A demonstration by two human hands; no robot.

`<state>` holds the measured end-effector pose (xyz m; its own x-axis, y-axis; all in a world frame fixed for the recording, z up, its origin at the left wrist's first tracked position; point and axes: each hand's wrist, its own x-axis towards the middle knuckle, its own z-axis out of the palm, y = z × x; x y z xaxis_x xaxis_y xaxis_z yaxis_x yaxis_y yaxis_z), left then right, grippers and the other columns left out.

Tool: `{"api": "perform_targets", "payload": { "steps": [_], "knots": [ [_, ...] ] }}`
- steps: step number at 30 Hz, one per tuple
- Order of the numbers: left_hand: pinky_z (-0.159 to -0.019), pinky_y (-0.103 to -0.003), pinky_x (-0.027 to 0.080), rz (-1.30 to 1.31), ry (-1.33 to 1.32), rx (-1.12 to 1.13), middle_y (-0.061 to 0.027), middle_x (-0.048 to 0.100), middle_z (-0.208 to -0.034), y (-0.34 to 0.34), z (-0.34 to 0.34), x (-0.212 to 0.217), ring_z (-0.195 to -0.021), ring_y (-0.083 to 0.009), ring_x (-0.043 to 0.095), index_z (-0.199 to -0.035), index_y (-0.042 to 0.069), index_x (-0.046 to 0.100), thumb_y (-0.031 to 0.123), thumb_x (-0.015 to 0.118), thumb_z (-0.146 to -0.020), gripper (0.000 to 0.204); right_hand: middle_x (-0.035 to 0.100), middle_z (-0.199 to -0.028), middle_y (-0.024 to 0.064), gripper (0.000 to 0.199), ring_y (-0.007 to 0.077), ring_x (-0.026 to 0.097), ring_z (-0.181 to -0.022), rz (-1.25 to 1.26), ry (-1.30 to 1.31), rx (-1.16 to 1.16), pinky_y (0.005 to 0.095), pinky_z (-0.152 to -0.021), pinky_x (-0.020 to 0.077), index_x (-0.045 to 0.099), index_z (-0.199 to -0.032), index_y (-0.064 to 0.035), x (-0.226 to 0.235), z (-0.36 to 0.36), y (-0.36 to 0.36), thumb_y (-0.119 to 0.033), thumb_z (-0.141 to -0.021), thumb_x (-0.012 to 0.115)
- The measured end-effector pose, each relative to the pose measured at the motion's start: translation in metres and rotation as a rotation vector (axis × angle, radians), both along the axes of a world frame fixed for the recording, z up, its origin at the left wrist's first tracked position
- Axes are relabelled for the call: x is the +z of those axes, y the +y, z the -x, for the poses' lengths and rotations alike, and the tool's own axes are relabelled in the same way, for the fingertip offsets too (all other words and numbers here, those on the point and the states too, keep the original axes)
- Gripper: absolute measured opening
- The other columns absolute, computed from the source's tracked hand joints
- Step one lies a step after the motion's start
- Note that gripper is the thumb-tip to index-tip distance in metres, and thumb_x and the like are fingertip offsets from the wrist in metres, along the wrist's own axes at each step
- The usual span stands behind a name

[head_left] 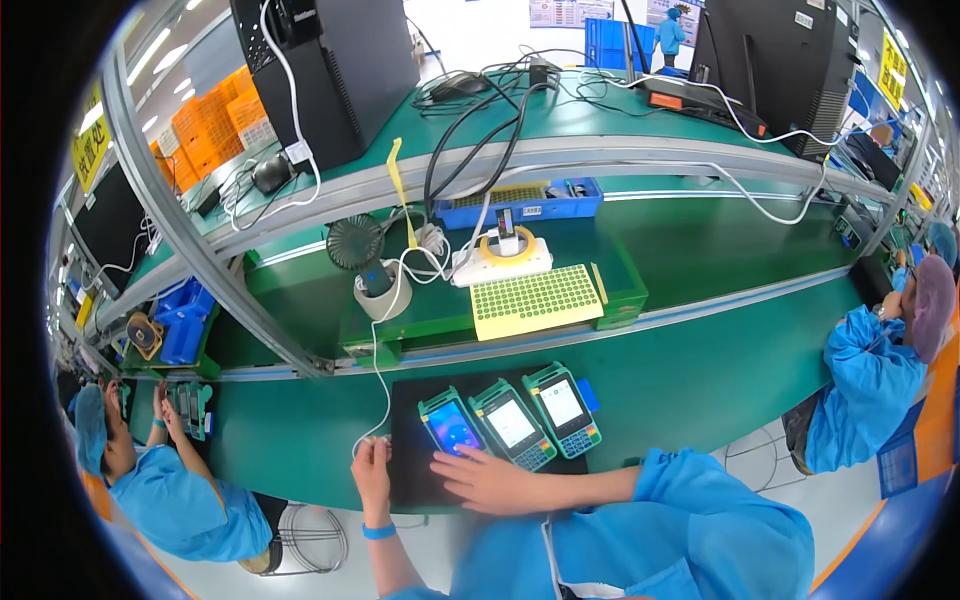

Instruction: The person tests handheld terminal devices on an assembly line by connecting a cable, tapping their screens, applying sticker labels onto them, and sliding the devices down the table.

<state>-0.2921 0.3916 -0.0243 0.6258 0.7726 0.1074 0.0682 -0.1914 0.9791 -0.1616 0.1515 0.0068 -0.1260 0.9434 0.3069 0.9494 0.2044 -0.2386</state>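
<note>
The person's left hand (372,482) is at the left edge of a black mat (408,465) on the green table (300,425). Its fingers are drawn together in a pinch around a white cable (378,365) near its lower end; the exact tip is too small to make out. The cable loops down to them from beside a white power strip (500,265) on the green stand (625,285) behind.

Three handheld terminals in green frames lie side by side on the mat, screens up and slightly slanted. The left terminal (448,424), its screen lit blue, is nearest to both hands: it lies to the right of the left fingers, apart from them, and directly under the fingertips of the right hand (497,484). The right fingers are extended and somewhat spread, reaching leftward across its lower end and hiding that part. They are not closed around it, and whether they press on it cannot be told.

The middle terminal (513,424), with a pale screen and keypad, lies just above the right hand. The right terminal (562,408) is farther from the fingers, a small blue object (587,395) close by its right side. Beyond them, a yellow sheet with green dots (537,302) leans at the front of the stand, and a small dark fan (356,243) stands to its left.
</note>
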Motion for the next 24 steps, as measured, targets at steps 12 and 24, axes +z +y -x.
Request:
{"api": "perform_targets", "payload": {
  "steps": [12, 24],
  "knots": [
    [-0.099, -0.039, 0.058, 0.505, -0.003, -0.495, -0.0196, 0.068, -0.132, -0.114, -0.091, 0.001, -0.112, -0.0243, 0.069, -0.114, 0.002, 0.062, 0.020, 0.052, -0.111, 0.021, 0.047, -0.152, 0.0260, 0.067, 0.0443, 0.038, -0.149, -0.138, 0.251, -0.609, 0.0575, -0.121, 0.0305, 0.051, -0.141, 0.0046, -0.022, -0.020, -0.066, -0.030, -0.089, 0.076],
    [-0.110, -0.048, 0.052, 0.723, -0.037, -0.663, -0.0217, 0.052, -0.151, -0.196, -0.152, 0.006, -0.127, -0.0331, 0.063, -0.112, 0.000, 0.063, 0.020, 0.051, -0.111, 0.023, 0.049, -0.153, 0.0217, 0.063, 0.0406, 0.040, -0.147, -0.133, 0.169, -0.905, 0.0581, -0.119, 0.0314, 0.057, -0.137, -0.0010, -0.016, -0.075, -0.128, -0.029, -0.081, 0.071]
  ]
}}
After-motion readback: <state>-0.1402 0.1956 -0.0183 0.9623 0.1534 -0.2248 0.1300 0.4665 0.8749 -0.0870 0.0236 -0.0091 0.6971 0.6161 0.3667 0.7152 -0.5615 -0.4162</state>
